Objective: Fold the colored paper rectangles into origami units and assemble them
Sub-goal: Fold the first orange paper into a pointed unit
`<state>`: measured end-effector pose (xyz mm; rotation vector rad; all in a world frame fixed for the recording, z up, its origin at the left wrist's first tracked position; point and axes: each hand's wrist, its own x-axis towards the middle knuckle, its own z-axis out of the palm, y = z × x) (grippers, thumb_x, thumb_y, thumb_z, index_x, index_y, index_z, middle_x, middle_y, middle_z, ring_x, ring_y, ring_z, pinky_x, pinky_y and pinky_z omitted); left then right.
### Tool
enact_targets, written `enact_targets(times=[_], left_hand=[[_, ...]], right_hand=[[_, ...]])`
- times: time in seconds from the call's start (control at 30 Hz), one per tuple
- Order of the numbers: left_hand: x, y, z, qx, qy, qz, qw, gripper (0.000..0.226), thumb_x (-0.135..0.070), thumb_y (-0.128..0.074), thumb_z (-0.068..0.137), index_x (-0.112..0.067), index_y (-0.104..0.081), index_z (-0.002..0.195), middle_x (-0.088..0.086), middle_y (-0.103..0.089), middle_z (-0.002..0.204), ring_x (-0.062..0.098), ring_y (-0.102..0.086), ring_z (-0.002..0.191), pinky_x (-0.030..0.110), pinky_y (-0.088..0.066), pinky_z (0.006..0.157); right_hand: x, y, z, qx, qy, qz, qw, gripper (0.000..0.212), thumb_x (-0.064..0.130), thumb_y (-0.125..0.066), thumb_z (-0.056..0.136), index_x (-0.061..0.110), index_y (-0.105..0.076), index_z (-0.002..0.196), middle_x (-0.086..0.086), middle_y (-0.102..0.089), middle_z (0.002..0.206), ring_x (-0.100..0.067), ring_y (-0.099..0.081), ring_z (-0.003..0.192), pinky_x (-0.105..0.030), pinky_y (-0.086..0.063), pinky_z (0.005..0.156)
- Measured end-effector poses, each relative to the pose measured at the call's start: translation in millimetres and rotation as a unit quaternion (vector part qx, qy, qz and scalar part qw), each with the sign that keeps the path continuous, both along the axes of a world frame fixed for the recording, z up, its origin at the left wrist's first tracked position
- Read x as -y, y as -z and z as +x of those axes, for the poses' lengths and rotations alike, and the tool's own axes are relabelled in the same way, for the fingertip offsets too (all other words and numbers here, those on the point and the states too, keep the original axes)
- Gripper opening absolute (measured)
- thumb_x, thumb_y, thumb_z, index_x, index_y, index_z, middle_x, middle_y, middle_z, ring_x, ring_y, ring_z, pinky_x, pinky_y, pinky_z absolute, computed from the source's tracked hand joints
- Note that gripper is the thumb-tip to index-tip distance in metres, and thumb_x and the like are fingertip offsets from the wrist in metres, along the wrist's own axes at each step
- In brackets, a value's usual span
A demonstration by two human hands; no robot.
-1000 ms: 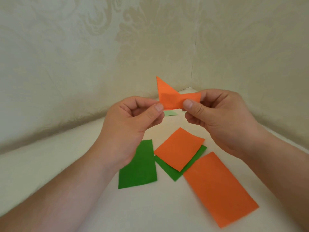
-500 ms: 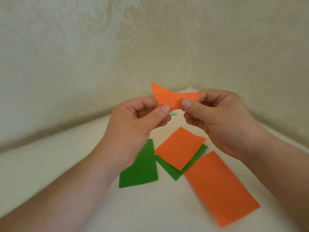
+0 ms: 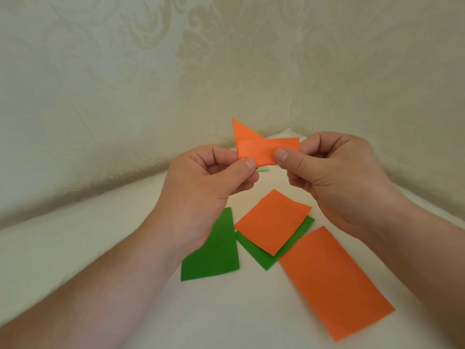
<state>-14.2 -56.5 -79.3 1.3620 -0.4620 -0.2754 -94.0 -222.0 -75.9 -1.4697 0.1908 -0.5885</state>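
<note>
Head view: both hands are raised above the surface (image 3: 125,248), close together but not touching, each pinching one end of the same folded orange strip (image 3: 261,151). The left hand (image 3: 201,195) nips the strip's left end between thumb and forefinger, just under the pointed flap that stands up there; the right hand (image 3: 334,177) nips the right end the same way, thumb on the near face.

The strip looks very light, thin and limp where single-layered, somewhat stiffer along its doubled band. It likely creases for good wherever pressed, so hold it at the ends, on the thick layers, and keep fingers off the unfolded part and the sharp tip.

Count on the surface below the hands: two flat orange sheets, a small one (image 3: 273,220) lying on a green sheet (image 3: 254,253), and a long one (image 3: 334,285) to the right. Green sheets: two, the second (image 3: 214,253) partly under the left wrist. A pale green scrap (image 3: 263,169) peeks out behind the hands; what it is I cannot tell.
</note>
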Motion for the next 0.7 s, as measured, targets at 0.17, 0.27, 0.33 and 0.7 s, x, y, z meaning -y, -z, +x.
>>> enact_targets(times=[0.17,0.27,0.33,0.7], left_hand=[[0.4,-0.9,-0.4,-0.003,0.003,-0.002,1.0,0.01,-0.001,-0.078,0.082,-0.003,-0.069,0.085,0.014,-0.076,0.078,0.021,-0.075,0.071,0.035,-0.062,0.077],[0.7,-1.4,-0.4,-0.008,0.001,-0.004,1.0,0.012,0.0,-0.078,0.081,-0.003,-0.068,0.086,0.014,-0.076,0.077,0.021,-0.075,0.07,0.035,-0.062,0.077],[0.9,-2.1,-0.9,-0.012,0.003,-0.005,1.0,0.012,0.0,-0.079,0.081,-0.004,-0.068,0.085,0.014,-0.077,0.077,0.021,-0.075,0.07,0.035,-0.062,0.077],[0.3,-4.9,-1.6,-0.045,0.014,-0.029,0.998,0.03,0.006,-0.077,0.079,-0.013,-0.055,0.085,0.016,-0.074,0.073,0.025,-0.075,0.068,0.035,-0.061,0.076]], right_hand=[[0.2,0.1,0.2,0.002,0.006,-0.003,1.0,0.018,0.03,-0.087,0.06,0.024,-0.07,0.057,-0.002,-0.063,0.058,-0.02,-0.059,0.06,-0.036,-0.052,0.07],[-0.1,0.0,0.6,0.002,0.007,-0.002,1.0,0.017,0.03,-0.087,0.059,0.025,-0.071,0.057,-0.001,-0.064,0.059,-0.02,-0.059,0.06,-0.036,-0.052,0.07],[-0.2,0.0,0.8,0.004,0.01,-0.003,1.0,0.018,0.031,-0.087,0.058,0.025,-0.07,0.057,-0.002,-0.064,0.059,-0.02,-0.058,0.06,-0.036,-0.052,0.07],[0.0,0.2,0.3,-0.002,0.024,-0.015,1.0,0.021,0.029,-0.088,0.059,0.022,-0.07,0.066,-0.004,-0.067,0.063,-0.021,-0.06,0.061,-0.033,-0.052,0.066]])
